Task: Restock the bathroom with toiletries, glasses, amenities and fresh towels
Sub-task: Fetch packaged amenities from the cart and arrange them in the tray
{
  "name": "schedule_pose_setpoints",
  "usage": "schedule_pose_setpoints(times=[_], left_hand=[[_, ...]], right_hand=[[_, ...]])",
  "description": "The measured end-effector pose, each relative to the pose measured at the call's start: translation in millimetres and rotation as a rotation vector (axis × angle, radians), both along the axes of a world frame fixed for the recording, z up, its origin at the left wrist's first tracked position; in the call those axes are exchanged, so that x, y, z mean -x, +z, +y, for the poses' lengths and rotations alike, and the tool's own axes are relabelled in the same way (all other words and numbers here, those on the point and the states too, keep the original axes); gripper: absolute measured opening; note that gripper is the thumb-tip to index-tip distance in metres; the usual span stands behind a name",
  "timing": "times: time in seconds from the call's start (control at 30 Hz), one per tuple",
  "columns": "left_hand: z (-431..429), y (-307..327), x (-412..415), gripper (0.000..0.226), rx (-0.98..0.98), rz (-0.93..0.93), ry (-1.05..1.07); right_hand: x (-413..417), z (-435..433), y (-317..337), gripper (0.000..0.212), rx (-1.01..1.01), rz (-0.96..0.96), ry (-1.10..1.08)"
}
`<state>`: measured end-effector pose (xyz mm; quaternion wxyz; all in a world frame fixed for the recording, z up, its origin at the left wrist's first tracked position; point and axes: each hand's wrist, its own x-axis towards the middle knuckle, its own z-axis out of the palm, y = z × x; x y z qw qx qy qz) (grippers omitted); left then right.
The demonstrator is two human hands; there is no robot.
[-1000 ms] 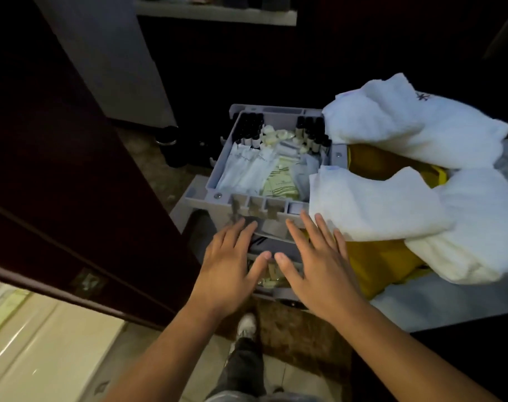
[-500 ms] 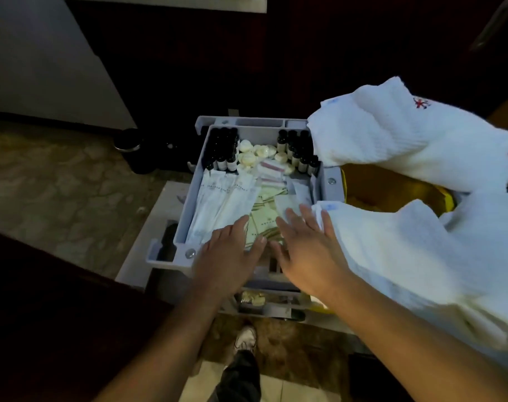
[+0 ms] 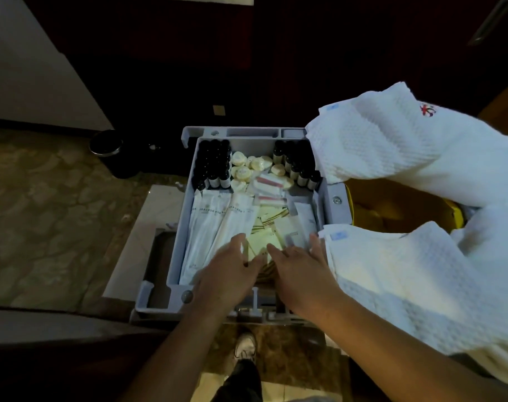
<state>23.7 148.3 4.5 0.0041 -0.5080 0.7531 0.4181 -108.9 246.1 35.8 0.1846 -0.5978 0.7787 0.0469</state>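
A grey amenity tray [image 3: 335, 200] on a cart holds small dark bottles [image 3: 213, 165], round wrapped soaps [image 3: 241, 169], long white packets [image 3: 215, 219] and flat pale sachets [image 3: 262, 242]. My left hand [image 3: 226, 274] reaches into the near end of the tray, fingers spread over the sachets and white packets. Just to its right my right hand [image 3: 302, 271] lies over the sachets with its fingers extended, beside a small white box [image 3: 293, 230]. Neither hand visibly grips anything. White towels [image 3: 391, 158] hang over the cart on the right.
A yellow bag [image 3: 371, 210] sits open under the towels. A second towel [image 3: 406, 282] drapes near my right forearm. A dark round bin [image 3: 110, 152] stands on the patterned floor at left. Dark cabinet fronts rise behind the cart. My shoe [image 3: 245, 346] shows below the tray.
Both hands have moved forward from the tray's near rim into the tray, over the sachets. The view has shifted closer and more directly above the tray.
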Motion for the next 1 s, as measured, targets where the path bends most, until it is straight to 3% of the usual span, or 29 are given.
schedule_pose_setpoints(times=[0.53, 0.73, 0.83, 1.0], left_hand=[[-1, 0, 12, 0.076, -0.008, 0.107, 0.099], [1, 29, 2, 0.073, 0.066, 0.272, 0.218], [10, 44, -8, 0.069, 0.055, 0.389, 0.252], [54, 73, -28, 0.062, -0.024, 0.531, 0.258]], right_hand=[[-4, 10, 2, 0.070, 0.063, -0.108, -0.052], [3, 19, 12, 0.065, 0.334, -0.240, -0.165], [3, 26, 22, 0.065, 0.481, -0.423, -0.302], [-5, 49, 42, 0.062, 0.456, -0.773, -0.519]])
